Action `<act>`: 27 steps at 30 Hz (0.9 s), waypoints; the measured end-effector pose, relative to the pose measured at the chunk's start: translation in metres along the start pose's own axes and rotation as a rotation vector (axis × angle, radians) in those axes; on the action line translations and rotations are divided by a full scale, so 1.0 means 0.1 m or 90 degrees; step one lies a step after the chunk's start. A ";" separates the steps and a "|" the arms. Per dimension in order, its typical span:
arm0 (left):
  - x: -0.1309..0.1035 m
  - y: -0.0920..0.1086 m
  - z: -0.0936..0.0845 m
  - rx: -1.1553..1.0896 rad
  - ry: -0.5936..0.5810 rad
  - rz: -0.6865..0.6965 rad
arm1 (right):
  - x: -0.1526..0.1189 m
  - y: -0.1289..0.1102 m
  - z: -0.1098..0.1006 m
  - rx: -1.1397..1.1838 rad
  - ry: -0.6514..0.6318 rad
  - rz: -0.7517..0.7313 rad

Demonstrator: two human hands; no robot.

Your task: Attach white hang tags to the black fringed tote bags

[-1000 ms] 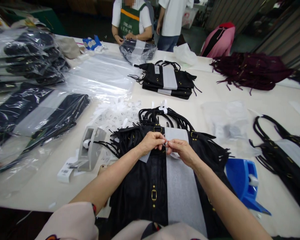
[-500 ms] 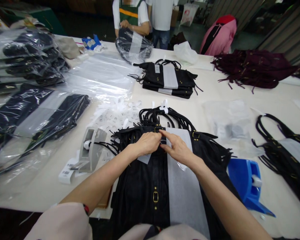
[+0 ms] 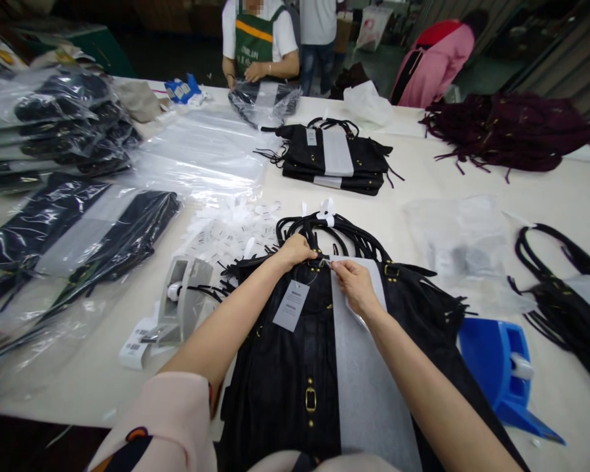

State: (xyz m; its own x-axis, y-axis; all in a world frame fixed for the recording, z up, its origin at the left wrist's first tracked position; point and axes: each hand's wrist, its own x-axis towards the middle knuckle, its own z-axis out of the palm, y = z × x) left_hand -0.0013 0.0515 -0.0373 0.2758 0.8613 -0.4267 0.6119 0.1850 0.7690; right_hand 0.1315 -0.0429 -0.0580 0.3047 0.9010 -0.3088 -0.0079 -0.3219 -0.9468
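Observation:
A black fringed handbag [image 3: 285,387] lies flat in front of me, a grey paper band [image 3: 368,380] wrapped down its middle. At its top edge my left hand [image 3: 296,252] is closed on the strap by the handle base. Just right of it, my right hand [image 3: 353,280] pinches a thin, pale bit, apparently the string of the grey hang tag [image 3: 292,306]. That tag rests on the bag's front, below my left hand. Looped handles [image 3: 344,229] with a white wrap [image 3: 326,210] stretch out beyond both hands.
Left of the bag are a grey tape dispenser [image 3: 181,301], barcode labels [image 3: 135,344] and scattered white tags [image 3: 226,229]. A blue dispenser [image 3: 496,367] stands right. Plastic-wrapped bags [image 3: 54,124], stacked black bags [image 3: 299,154] and maroon bags [image 3: 516,131] lie farther off. A co-worker's hands [image 3: 255,71] touch a wrapped bag.
My hands have drawn apart slightly, and my right fingers have closed into a pinch. More of the hang tag now shows on the bag's front. The co-worker opposite has lowered a hand.

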 end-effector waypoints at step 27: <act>0.19 -0.23 -0.05 -0.082 -0.273 0.144 | 0.07 0.25 0.36 -0.176 0.196 -0.109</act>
State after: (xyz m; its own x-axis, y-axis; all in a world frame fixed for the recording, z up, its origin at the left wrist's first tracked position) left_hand -0.0136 0.0654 -0.0606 0.6879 0.6191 -0.3788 0.4122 0.0963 0.9060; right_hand 0.0992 -0.0341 -0.0872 0.5493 0.8328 -0.0687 0.3098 -0.2793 -0.9088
